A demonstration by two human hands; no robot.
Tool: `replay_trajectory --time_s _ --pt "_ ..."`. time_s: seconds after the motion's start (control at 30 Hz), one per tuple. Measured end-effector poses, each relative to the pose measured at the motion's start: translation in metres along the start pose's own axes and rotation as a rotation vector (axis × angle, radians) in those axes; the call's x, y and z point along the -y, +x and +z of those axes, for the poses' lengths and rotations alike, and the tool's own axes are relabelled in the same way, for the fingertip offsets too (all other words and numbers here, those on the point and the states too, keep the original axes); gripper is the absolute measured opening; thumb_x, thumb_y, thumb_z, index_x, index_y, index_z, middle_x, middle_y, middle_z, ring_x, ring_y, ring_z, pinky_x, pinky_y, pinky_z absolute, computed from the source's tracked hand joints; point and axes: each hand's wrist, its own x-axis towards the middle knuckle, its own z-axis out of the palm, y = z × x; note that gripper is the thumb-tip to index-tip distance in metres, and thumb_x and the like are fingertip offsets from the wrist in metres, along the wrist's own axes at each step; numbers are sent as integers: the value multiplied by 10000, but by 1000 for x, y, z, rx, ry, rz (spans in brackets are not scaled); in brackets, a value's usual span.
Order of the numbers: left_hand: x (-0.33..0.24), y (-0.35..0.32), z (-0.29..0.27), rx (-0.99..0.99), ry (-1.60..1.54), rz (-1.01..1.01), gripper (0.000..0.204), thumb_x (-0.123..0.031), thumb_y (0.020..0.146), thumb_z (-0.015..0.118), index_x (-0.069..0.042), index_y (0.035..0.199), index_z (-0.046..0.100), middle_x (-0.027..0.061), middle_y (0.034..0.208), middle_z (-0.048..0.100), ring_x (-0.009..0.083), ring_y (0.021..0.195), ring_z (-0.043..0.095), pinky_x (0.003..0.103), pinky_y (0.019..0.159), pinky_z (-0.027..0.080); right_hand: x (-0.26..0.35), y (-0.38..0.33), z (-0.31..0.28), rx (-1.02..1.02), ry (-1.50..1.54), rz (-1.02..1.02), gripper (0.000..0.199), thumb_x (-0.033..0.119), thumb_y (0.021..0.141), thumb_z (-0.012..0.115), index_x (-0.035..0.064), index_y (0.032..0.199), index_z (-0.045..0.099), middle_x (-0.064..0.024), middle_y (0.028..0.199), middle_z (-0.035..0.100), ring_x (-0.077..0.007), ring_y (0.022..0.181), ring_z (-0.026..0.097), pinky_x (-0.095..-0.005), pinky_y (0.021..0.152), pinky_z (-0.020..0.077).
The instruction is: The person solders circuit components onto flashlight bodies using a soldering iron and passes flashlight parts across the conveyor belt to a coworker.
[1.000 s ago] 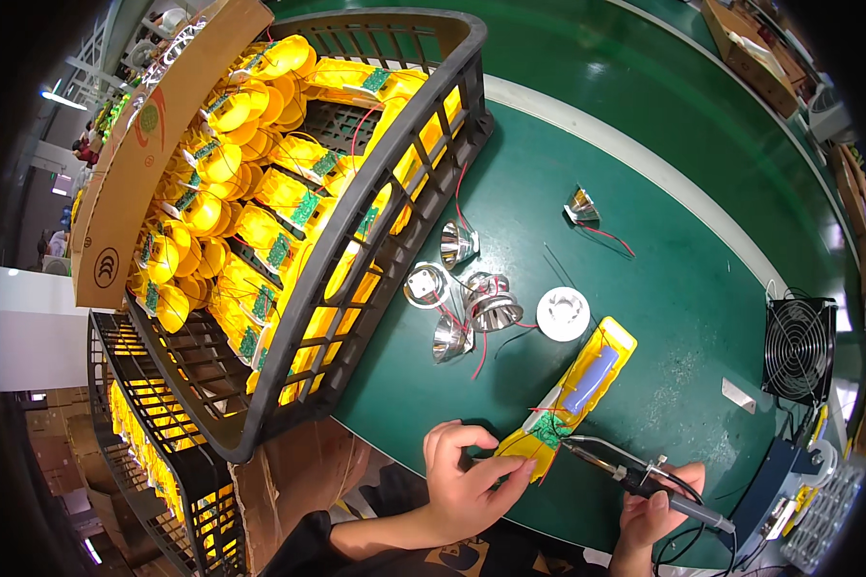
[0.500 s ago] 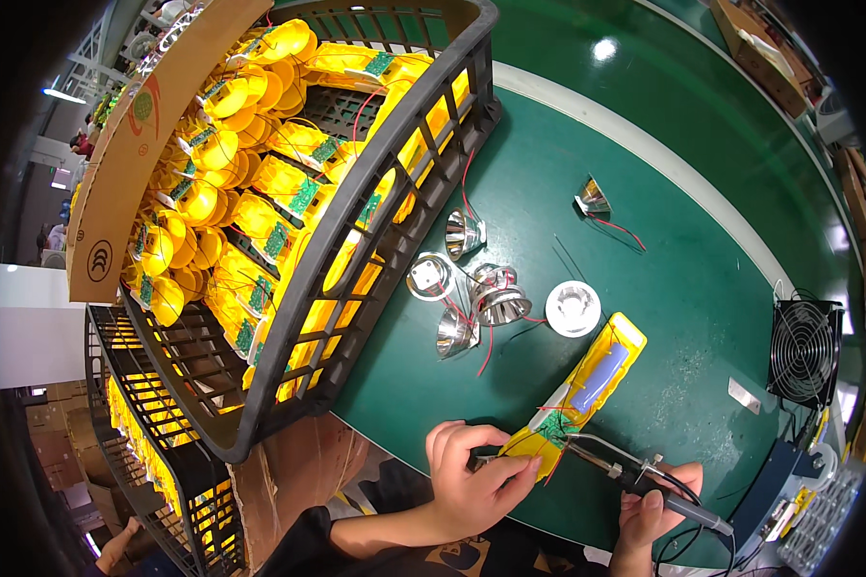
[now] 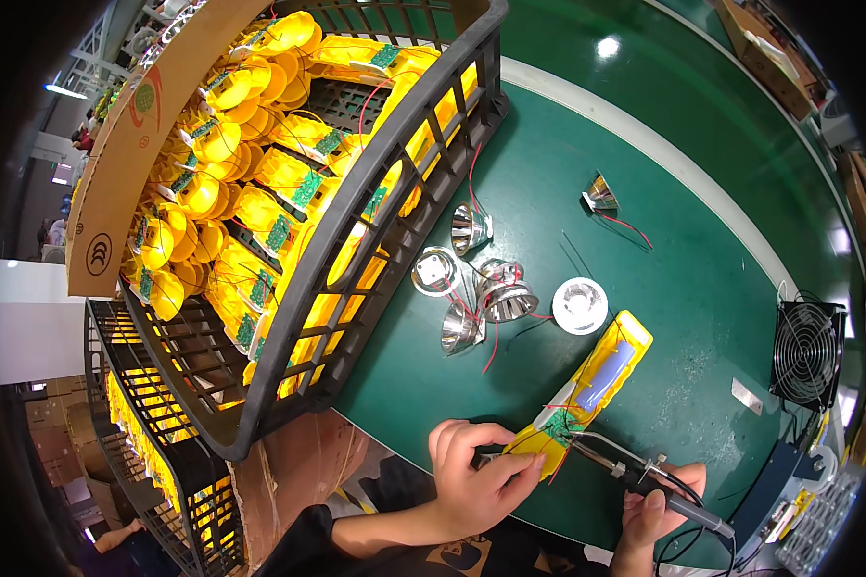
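**Soldering at the green bench**

Gripping the near end of a long yellow housing with the left hand, fingers clenched around it, on the green table near its front edge. Pinching a soldering iron in the right hand, tip touching the small green board at the housing's near end. Lying just beyond: silver reflectors, a solder spool. Standing to the left: a black crate of yellow parts.

Factory assembly line, electronics. Green conveyor belt as bench; black crates packed with identical yellow housings carrying circuit boards; loose silver reflectors; soldering iron; small extraction fan alongside.
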Motion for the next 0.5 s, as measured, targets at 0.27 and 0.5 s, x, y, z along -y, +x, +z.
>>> replay_trajectory --time_s 0.27,0.5 --pt "1 -1 0 -5 -7 -5 180 -74 539 730 -117 639 588 40 815 482 175 693 441 318 649 336 -1 -1 0 14 0 -36 449 323 740 649 2 835 349 -62 596 482 -55 375 438 -156 372 371" --pt "-4 -2 0 -9 -17 -55 179 -107 585 729 -139 700 595 -1 860 508 169 730 479 334 704 331 4 1 3 -14 47 -10 458 322 734 666 34 819 321 -45 535 447 -71 408 417 -165 375 357"
